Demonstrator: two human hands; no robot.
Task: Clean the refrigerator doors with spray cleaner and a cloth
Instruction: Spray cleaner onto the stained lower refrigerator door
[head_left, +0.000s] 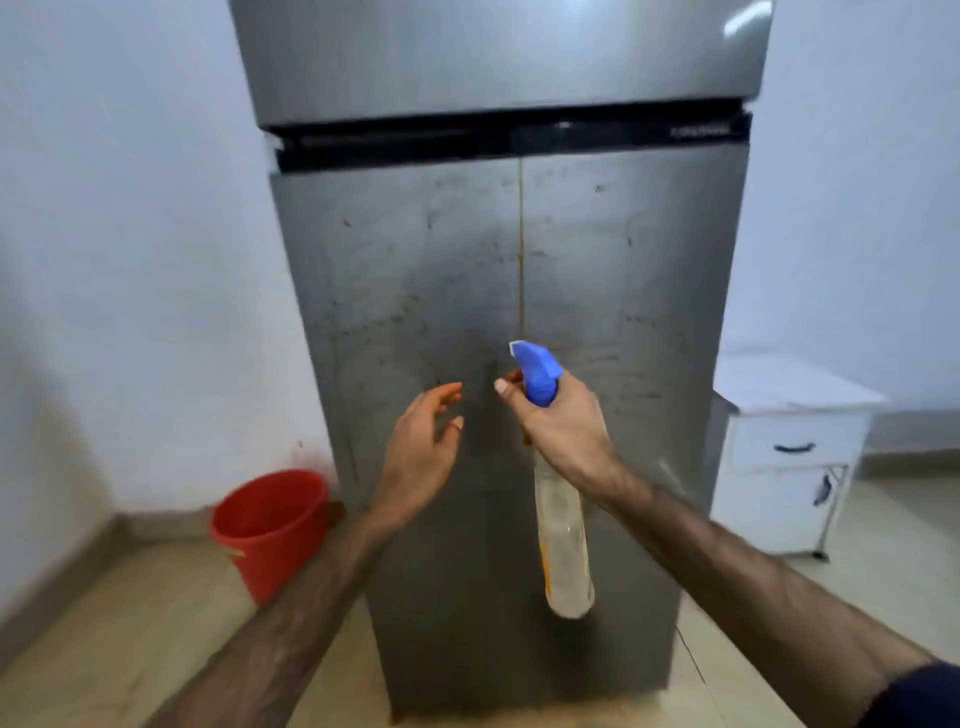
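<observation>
Your 2 forearms enter from the bottom edge. Right hand (563, 423): grip clamped round the neck of the spray bottle (563, 540), blue trigger head (537, 371) aimed at the lower refrigerator door (415, 291), just in front of it. Left hand (423, 441): fingers apart, holding nothing, near the door.

Step, judged: spraying. Door spotted and streaked. Next move calls for a trigger squeeze, then a cloth; none in view.

Count: 1 bottle, 2 doors, 1 red bucket (270, 530), 1 white cabinet (789, 457).
</observation>
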